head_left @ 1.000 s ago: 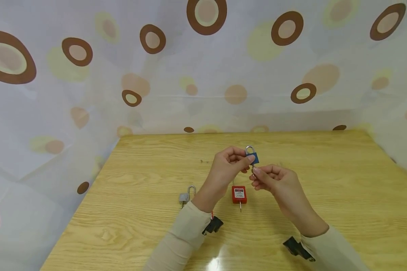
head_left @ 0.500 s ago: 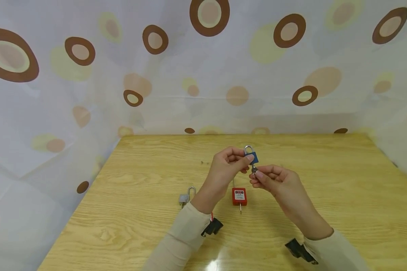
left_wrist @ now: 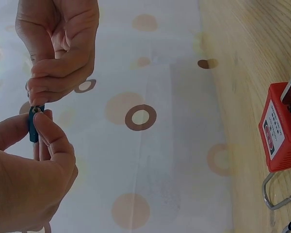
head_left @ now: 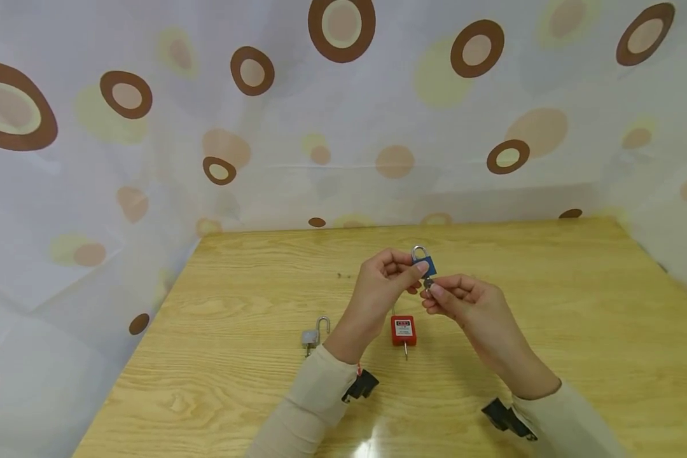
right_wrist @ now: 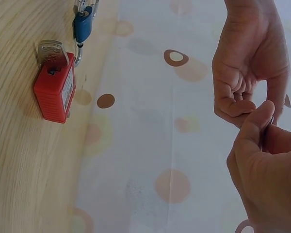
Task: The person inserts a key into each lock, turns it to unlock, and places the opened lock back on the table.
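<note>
A small blue padlock point(head_left: 426, 266) with a silver shackle is pinched between the thumb and fingers of my left hand point(head_left: 386, 277). Just below it, my right hand point(head_left: 472, 305) pinches a key point(head_left: 427, 284) at the padlock's lower end. How far the key sits inside cannot be made out. In the left wrist view the blue padlock point(left_wrist: 33, 127) shows edge-on between both hands' fingertips. On the table beneath stands a red padlock point(head_left: 403, 331) with a white label and a key sticking out. A silver padlock point(head_left: 310, 338) with its shackle raised lies left of it, partly behind my left forearm.
Another blue padlock point(right_wrist: 82, 24) lies beyond the red one in the right wrist view; my left hand hides it from the head view. The wooden table point(head_left: 235, 381) meets a patterned cloth wall point(head_left: 332, 184) at the back and sides.
Both hands stay almost in place. The key has turned a little, and more of its head shows between the padlock and my right fingers. The head view has shifted slightly.
</note>
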`<action>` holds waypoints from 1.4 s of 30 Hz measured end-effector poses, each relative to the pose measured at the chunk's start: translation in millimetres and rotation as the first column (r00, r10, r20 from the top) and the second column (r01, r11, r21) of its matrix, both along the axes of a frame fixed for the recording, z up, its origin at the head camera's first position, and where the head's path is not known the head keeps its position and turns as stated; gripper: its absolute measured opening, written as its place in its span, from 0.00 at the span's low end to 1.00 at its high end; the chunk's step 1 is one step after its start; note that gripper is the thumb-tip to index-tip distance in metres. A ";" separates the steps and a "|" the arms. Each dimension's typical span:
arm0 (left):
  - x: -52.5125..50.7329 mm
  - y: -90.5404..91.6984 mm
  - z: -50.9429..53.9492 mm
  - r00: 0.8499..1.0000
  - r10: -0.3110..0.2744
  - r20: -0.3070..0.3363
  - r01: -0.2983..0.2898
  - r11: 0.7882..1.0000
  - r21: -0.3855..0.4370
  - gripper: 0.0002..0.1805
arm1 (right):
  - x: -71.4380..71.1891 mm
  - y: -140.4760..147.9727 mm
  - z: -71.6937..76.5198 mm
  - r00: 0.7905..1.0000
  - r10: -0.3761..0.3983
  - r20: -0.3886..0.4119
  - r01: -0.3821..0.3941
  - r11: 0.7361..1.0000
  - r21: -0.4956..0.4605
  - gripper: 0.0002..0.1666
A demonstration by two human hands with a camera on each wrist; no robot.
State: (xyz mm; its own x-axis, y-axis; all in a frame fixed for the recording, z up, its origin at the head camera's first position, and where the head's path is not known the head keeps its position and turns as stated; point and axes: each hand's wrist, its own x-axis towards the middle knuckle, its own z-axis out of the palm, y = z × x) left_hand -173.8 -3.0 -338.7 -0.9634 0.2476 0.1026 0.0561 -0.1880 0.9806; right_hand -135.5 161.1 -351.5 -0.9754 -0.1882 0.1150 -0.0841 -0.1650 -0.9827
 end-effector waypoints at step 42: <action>4.9 2.5 4.9 1.000 0.012 0.027 -0.014 0.999 0.049 0.12 | -3.0 -1.0 1.8 0.987 0.087 -0.138 -0.096 0.994 -0.059 0.12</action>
